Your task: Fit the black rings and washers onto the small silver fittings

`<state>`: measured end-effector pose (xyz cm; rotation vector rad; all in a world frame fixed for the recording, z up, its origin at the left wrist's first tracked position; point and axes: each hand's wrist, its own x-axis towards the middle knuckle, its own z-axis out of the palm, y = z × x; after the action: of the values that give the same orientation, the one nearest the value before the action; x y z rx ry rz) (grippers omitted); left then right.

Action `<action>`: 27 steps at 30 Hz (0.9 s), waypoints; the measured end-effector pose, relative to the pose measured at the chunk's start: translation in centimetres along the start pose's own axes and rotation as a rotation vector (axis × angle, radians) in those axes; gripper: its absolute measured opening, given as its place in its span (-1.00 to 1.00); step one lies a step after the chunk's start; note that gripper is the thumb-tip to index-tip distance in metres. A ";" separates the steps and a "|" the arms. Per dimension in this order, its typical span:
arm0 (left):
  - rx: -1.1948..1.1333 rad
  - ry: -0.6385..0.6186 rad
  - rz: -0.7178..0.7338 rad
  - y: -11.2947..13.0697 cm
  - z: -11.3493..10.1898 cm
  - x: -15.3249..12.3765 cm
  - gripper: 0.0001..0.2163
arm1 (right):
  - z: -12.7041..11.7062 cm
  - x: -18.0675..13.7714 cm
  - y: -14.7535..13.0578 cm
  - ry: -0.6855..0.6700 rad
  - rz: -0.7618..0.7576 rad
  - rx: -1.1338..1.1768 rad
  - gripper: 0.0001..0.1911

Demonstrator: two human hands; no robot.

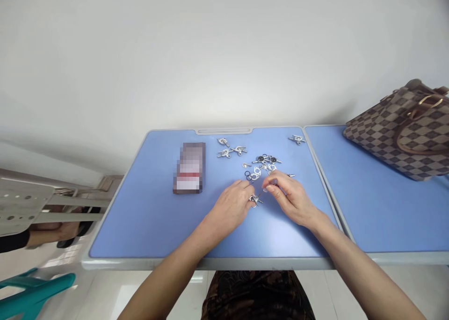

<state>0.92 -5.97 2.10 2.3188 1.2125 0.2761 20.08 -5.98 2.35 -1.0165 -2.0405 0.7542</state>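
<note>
My left hand [233, 205] rests on the blue table [147, 217] with its fingers pinched on a small silver metal fitting [255, 199]. My right hand [289, 196] is close beside it, fingers curled and pinched on a tiny part I cannot make out. Just beyond my fingertips lies a loose heap of small metal pieces and dark rings [261, 168]. Finished-looking silver fittings [231, 150] lie further back, and one more fitting [297, 139] sits at the far right corner.
A dark flat box [189, 168] lies left of the parts. A second blue table [379, 203] adjoins on the right with a checkered brown handbag [403, 133] on it. Another person's arm [45, 233] and a teal chair [35, 292] are at the left.
</note>
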 end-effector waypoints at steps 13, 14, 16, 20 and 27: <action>0.007 0.008 0.000 -0.1 0.1 -0.1 -0.96 | 0.1 0.0 0.1 -0.011 -0.067 -0.015 -0.83; 0.011 0.008 0.001 -0.1 0.1 -0.1 -0.96 | 0.1 0.0 0.1 -0.012 -0.066 -0.015 -0.83; 0.016 0.008 0.003 -0.1 0.1 -0.1 -0.96 | 0.0 0.0 0.1 -0.011 -0.067 -0.013 -0.84; 0.015 0.006 0.002 0.0 0.0 0.0 -0.95 | 0.0 0.0 0.0 -0.018 -0.067 -0.007 -0.83; 0.023 0.002 0.006 0.0 0.0 0.0 -0.95 | 0.1 0.0 0.0 -0.009 -0.084 -0.004 -0.84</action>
<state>0.92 -6.00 2.16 2.3429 1.2156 0.2676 20.05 -6.02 2.29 -0.9256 -2.0795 0.7125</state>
